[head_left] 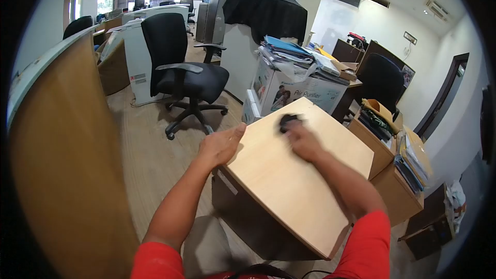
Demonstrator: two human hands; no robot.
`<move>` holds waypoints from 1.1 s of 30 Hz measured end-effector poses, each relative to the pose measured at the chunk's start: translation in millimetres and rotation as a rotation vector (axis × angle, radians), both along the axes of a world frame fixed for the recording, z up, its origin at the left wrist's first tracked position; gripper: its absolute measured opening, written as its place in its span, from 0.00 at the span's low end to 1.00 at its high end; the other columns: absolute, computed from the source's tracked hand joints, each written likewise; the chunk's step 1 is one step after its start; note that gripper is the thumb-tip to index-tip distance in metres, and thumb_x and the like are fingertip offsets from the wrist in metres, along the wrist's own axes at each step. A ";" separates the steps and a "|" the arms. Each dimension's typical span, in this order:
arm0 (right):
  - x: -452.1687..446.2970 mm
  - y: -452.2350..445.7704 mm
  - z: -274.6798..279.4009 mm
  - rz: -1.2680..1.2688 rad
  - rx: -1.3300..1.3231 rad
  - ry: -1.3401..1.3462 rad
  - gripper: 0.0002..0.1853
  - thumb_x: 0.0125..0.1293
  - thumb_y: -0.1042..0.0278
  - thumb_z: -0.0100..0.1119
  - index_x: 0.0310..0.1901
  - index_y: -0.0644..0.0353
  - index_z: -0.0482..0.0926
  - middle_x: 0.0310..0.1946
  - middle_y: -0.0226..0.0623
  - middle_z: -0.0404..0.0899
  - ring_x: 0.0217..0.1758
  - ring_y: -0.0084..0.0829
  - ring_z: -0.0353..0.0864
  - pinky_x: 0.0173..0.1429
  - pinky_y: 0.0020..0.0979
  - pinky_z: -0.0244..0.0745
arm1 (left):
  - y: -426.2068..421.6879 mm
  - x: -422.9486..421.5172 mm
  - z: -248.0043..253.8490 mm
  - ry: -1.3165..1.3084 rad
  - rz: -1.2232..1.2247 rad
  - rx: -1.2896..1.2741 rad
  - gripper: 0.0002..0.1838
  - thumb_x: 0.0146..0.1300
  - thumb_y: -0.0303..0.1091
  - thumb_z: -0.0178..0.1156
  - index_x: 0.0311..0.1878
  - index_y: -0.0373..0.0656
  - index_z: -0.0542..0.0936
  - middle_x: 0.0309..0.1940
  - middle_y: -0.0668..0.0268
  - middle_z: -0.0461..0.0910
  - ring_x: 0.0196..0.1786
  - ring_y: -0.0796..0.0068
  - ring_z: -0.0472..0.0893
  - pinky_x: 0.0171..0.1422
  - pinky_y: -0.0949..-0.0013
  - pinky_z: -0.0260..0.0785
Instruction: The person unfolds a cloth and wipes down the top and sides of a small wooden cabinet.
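Note:
A box-shaped cabinet with a pale wood-grain top and a dark side stands tilted in view right in front of me. My left hand grips its left edge, thumb up along the top and the other fingers partly hidden. Over the far part of the top, my right hand is closed on a small black object, pressed to the surface. Motion smears both, so I cannot tell whether the object is a cloth or a brush.
A black office chair stands ahead on the left, beyond a wooden partition. Behind the cabinet, an air purifier carton carries stacked papers and folders. More files sit on low wooden units at right.

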State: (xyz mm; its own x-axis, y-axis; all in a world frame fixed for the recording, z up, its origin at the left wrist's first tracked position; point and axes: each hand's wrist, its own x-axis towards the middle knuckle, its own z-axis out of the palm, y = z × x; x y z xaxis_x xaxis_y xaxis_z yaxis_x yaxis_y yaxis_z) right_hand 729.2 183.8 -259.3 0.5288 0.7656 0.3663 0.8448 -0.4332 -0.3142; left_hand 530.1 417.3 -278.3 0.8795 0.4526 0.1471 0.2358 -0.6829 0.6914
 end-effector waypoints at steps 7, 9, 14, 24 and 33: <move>-77.6 -33.9 23.2 0.350 -0.056 0.061 0.20 0.70 0.67 0.59 0.63 0.54 0.79 0.64 0.49 0.75 0.71 0.49 0.71 0.75 0.43 0.65 | -12.7 -18.1 23.9 0.020 0.017 0.007 0.49 0.66 0.82 0.25 0.66 0.57 0.80 0.56 0.43 0.82 0.64 0.40 0.76 0.71 0.50 0.65; 30.0 -61.4 0.9 -0.078 0.073 0.069 0.20 0.74 0.63 0.52 0.64 0.59 0.77 0.64 0.50 0.76 0.69 0.46 0.73 0.74 0.41 0.66 | -11.4 -15.6 18.7 -0.010 0.020 0.000 0.49 0.66 0.82 0.26 0.65 0.56 0.81 0.54 0.42 0.82 0.63 0.40 0.77 0.70 0.50 0.66; 81.9 -55.1 -6.7 -0.483 -0.141 -0.154 0.26 0.74 0.53 0.49 0.62 0.66 0.77 0.63 0.60 0.74 0.69 0.54 0.72 0.74 0.46 0.65 | -7.6 -9.8 9.7 -0.027 0.028 0.036 0.47 0.70 0.77 0.26 0.61 0.50 0.83 0.55 0.45 0.82 0.63 0.39 0.77 0.68 0.50 0.67; -72.3 -25.7 18.2 0.325 -0.068 0.126 0.20 0.73 0.64 0.53 0.65 0.53 0.78 0.70 0.52 0.70 0.76 0.55 0.64 0.79 0.47 0.59 | -9.2 -15.5 14.8 -0.052 -0.015 0.042 0.48 0.69 0.78 0.26 0.63 0.53 0.82 0.51 0.43 0.84 0.61 0.39 0.78 0.68 0.49 0.67; -63.3 4.0 14.7 0.191 -0.132 0.031 0.19 0.72 0.59 0.54 0.59 0.59 0.81 0.63 0.52 0.74 0.67 0.52 0.71 0.71 0.48 0.67 | -14.0 -14.5 12.3 -0.058 0.113 0.019 0.51 0.68 0.79 0.29 0.81 0.49 0.55 0.53 0.33 0.80 0.60 0.33 0.78 0.68 0.47 0.67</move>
